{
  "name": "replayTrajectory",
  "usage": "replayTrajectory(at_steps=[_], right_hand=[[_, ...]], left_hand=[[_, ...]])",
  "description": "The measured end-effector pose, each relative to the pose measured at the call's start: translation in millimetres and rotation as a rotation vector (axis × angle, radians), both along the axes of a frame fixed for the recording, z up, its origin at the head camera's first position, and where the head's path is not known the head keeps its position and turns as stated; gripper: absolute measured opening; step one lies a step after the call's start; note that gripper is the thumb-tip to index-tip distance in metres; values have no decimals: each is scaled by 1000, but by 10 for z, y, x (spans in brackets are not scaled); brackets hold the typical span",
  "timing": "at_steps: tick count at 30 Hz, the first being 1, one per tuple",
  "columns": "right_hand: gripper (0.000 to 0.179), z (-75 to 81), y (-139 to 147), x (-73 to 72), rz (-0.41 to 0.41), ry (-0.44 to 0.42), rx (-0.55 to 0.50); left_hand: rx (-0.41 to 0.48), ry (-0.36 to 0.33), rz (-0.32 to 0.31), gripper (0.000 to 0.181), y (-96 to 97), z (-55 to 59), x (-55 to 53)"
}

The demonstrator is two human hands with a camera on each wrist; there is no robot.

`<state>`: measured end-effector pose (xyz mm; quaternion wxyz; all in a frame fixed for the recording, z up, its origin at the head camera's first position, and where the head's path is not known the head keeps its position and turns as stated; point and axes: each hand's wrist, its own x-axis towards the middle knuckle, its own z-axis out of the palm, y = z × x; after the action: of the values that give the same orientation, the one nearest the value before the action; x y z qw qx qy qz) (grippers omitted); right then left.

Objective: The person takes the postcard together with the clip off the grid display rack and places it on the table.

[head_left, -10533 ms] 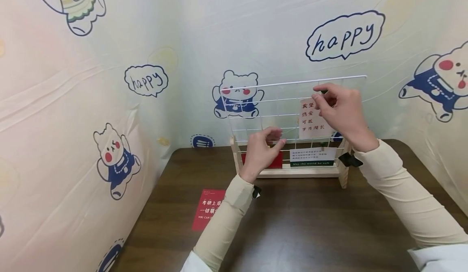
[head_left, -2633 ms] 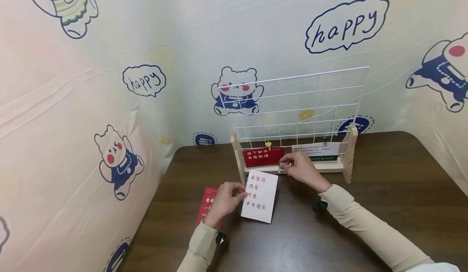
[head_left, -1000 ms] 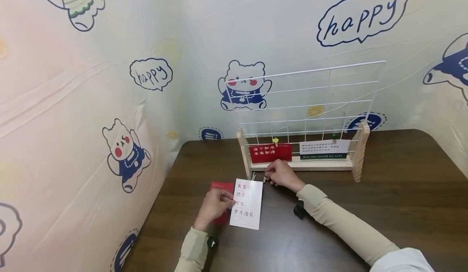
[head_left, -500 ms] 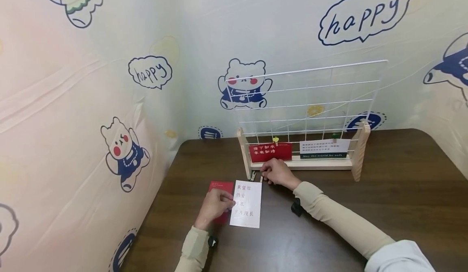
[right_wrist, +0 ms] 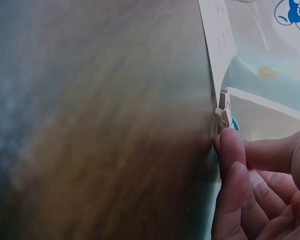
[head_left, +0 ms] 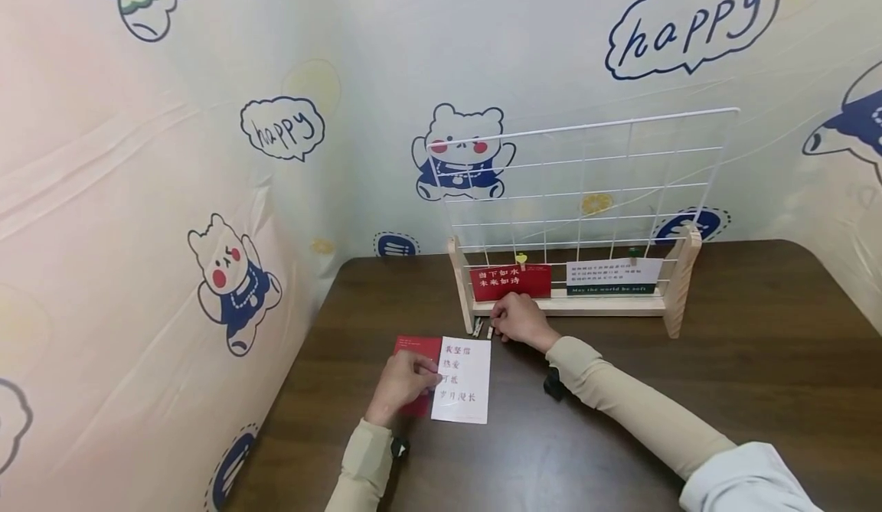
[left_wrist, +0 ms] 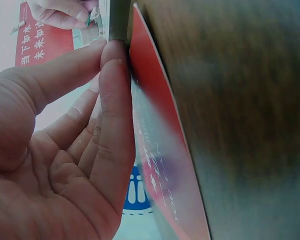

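A white card with red writing [head_left: 462,380] lies low over the table, and my left hand [head_left: 403,378] pinches its left edge between thumb and finger. Beneath that hand a red card [head_left: 420,347] lies on the wood, partly covered. At the foot of the rack my right hand [head_left: 521,321] pinches a small wooden clothespin [head_left: 491,332], which the right wrist view shows at the fingertips [right_wrist: 231,142]. Another small clip [head_left: 477,328] lies just left of it. Behind stands a white wire grid rack [head_left: 579,171] on a wooden base.
Clipped low on the grid are a red card [head_left: 510,282] under a yellow clip [head_left: 521,259] and a white-and-green card [head_left: 613,277] under a green clip [head_left: 633,252]. A dark wooden table [head_left: 744,389] holds everything. Patterned cloth [head_left: 372,60] hangs behind and at the sides.
The white card has come down from the grid, passing to my left hand above the loose red card. My right hand has moved down to the rack's foot and lately edged left with a clothespin.
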<state>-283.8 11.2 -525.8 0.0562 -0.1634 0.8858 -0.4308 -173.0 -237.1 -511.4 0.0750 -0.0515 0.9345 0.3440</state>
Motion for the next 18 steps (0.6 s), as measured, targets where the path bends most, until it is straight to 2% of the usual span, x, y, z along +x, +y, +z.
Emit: replayTrajectory(at_steps=[7,13,16,18], right_hand=[[8,16,-32,11,-14,9,60],[7,9,-36,8,-11,23,63],[8,19,-26,7,12,34,62],[12,31,-26,8,56,76,81]], left_hand=[[-10,-4,11,28,5,-33,-9],[-6,1,10,27,6,-37,7],[-5,13,6,26,2,-29,9],[-9,22,8,25,0,-21,11]])
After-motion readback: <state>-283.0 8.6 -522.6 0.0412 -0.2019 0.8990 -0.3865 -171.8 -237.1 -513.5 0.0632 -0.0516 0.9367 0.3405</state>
